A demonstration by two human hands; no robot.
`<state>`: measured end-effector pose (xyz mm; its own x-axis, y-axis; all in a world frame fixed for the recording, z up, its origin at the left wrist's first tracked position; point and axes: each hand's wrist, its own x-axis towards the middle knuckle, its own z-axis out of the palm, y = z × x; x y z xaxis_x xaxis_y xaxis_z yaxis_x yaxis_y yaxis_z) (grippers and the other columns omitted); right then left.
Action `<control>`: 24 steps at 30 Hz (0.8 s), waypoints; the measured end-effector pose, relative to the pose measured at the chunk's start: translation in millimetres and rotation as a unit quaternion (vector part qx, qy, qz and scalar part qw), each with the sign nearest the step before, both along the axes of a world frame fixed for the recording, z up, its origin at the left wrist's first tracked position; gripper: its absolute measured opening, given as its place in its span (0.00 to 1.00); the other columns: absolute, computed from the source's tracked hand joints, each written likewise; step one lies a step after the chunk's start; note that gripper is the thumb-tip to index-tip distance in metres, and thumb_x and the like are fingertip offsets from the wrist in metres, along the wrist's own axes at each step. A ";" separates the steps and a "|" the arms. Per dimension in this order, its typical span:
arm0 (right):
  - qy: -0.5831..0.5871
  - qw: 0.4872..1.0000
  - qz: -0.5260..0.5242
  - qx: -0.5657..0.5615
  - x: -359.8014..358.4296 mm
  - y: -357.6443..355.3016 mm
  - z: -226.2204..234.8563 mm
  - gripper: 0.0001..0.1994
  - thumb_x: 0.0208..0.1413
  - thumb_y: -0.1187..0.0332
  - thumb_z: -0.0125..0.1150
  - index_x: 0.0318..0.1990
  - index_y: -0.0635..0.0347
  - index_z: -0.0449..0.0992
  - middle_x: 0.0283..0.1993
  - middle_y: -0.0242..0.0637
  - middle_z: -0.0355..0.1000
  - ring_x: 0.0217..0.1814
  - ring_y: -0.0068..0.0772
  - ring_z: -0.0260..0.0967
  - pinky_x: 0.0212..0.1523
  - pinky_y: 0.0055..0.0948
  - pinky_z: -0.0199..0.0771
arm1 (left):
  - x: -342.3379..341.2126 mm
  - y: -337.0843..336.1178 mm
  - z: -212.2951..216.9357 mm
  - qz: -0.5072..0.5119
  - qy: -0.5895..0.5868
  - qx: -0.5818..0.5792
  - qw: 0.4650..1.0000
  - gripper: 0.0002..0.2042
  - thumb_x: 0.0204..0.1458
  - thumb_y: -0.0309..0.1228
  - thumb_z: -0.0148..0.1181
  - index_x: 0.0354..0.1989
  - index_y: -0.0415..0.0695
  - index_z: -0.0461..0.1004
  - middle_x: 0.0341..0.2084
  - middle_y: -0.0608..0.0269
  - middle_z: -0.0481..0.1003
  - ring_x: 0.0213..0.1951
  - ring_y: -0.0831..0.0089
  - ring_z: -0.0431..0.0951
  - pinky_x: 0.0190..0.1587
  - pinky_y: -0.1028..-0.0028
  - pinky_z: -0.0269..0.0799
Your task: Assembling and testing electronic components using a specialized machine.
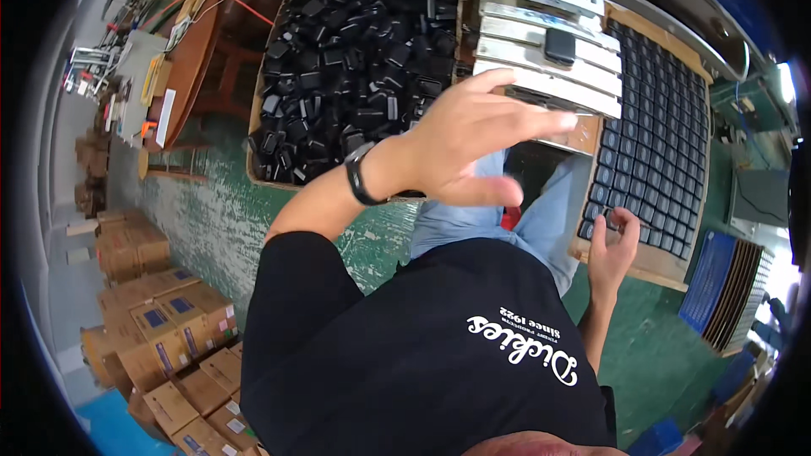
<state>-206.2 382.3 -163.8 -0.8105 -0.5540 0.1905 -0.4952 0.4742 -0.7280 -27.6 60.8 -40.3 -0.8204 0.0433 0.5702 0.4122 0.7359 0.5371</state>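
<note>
My left hand point(473, 139), a black band on its wrist, is stretched out with the fingers and thumb apart. It hangs above my lap, at the near edge of a pale slatted fixture point(551, 83), and holds nothing. One black square plastic part point(559, 46) lies on that fixture. Over the near left corner of a tray point(667, 277) filled with rows of black square parts point(650, 143), my right hand point(617, 249) has its thumb and bent fingers round a small black part; its fingertips partly hide the part.
A large carton point(252, 139) heaped with loose black parts point(355, 59) stands left of the fixture. Brown cardboard boxes point(177, 321) are stacked at lower left. Beyond the tray on the right stands a stack of blue-edged trays point(718, 287). A wooden table point(190, 76) is at far left.
</note>
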 end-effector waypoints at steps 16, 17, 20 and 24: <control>0.121 0.987 0.101 0.022 -14.0 -43.4 35.1 0.14 0.62 0.75 0.68 0.55 0.64 0.78 0.49 0.40 0.77 0.50 0.40 0.73 0.60 0.35 0.72 | 113.3 -143.9 -55.9 0.599 -0.308 0.024 0.739 0.12 0.57 0.35 0.72 0.34 0.36 0.81 0.28 0.56 0.83 0.32 0.58 0.83 0.40 0.66 0.79; 0.131 0.985 0.112 0.007 -15.9 -50.4 40.9 0.14 0.62 0.76 0.68 0.55 0.64 0.79 0.49 0.40 0.77 0.50 0.39 0.73 0.59 0.35 0.73 | 112.4 -142.7 -57.1 0.587 -0.289 0.028 0.756 0.11 0.57 0.33 0.72 0.35 0.36 0.80 0.28 0.57 0.83 0.32 0.59 0.83 0.40 0.67 0.79; 0.162 0.977 0.136 -0.033 -22.2 -71.1 60.8 0.15 0.61 0.77 0.68 0.54 0.65 0.79 0.49 0.40 0.77 0.49 0.39 0.74 0.58 0.35 0.74 | 106.5 -137.8 -60.4 0.547 -0.233 0.038 0.803 0.10 0.56 0.30 0.70 0.39 0.36 0.79 0.29 0.58 0.83 0.32 0.61 0.84 0.39 0.70 0.78; 0.132 0.967 0.174 -0.129 -32.1 -97.1 87.0 0.15 0.61 0.78 0.68 0.55 0.66 0.79 0.49 0.41 0.77 0.50 0.37 0.74 0.55 0.33 0.75 | 101.7 -123.0 -59.7 0.492 -0.020 0.227 0.841 0.10 0.55 0.25 0.69 0.43 0.37 0.79 0.31 0.60 0.82 0.31 0.66 0.82 0.39 0.73 0.76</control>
<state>-238.3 285.2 -76.8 -0.4874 -0.6911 0.5337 -0.7770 0.0644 -0.6262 74.2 -62.2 -99.9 -0.3512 -0.8811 0.3169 -0.3000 0.4265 0.8533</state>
